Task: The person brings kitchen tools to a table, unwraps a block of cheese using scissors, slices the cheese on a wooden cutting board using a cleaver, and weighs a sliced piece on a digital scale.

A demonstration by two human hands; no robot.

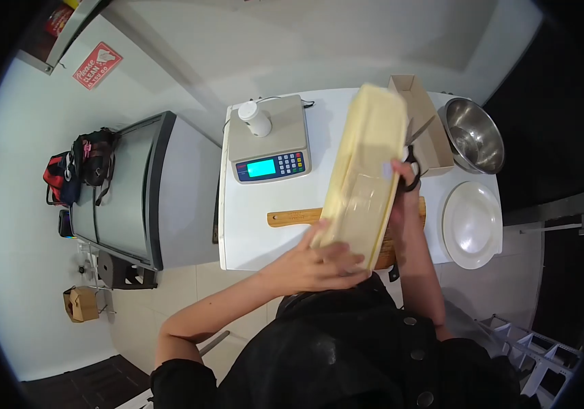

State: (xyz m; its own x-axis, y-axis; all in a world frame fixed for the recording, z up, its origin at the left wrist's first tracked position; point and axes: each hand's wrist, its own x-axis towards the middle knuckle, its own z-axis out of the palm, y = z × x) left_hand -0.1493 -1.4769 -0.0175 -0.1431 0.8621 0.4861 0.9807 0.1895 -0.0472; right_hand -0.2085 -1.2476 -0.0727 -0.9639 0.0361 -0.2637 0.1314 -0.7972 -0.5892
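A long pale-yellow block in a shiny plastic wrapper (370, 146) is held tilted above the table in front of me. My left hand (323, 264) wraps around its near end, fingers spread over the wrapped face. At the right edge, my right hand (404, 187) steadies the block and also holds a pair of black-handled scissors (412, 168), whose blades stick out apart. What is inside the wrapper cannot be made out for certain. Under the block lies a wooden cutting board (295, 217), mostly hidden, its handle pointing left.
A digital scale (268, 150) with a white lidded bottle (254, 119) on it stands at the left. To the right are an open cardboard box (432, 136), a steel bowl (493, 140) and a white oval plate (470, 225) on the white table (248, 249). A glass-topped freezer (125, 191) stands further left.
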